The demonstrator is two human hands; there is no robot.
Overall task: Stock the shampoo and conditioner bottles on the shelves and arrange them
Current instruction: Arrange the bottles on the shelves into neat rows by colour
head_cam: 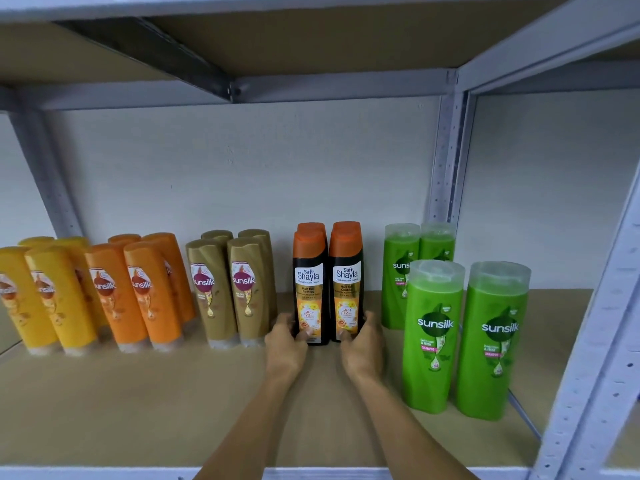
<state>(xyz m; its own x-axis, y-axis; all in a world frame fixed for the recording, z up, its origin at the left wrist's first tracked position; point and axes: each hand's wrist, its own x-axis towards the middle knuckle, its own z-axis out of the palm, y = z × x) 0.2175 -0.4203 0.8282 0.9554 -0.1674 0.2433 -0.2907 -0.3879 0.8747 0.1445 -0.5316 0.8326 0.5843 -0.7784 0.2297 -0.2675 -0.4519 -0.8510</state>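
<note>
Two black Safi Shayla bottles with orange caps stand side by side mid-shelf, with more of the same behind them. My left hand grips the base of the left black bottle. The base of the right black bottle is gripped by my right hand. Left of them stand gold Sunsilk bottles, orange Sunsilk bottles and yellow Sunsilk bottles. To the right stand green Sunsilk bottles, two in front and two further back.
The brown shelf board has a grey metal front edge. Grey uprights stand at the back right and front right. Another shelf board hangs overhead. A white wall closes the back.
</note>
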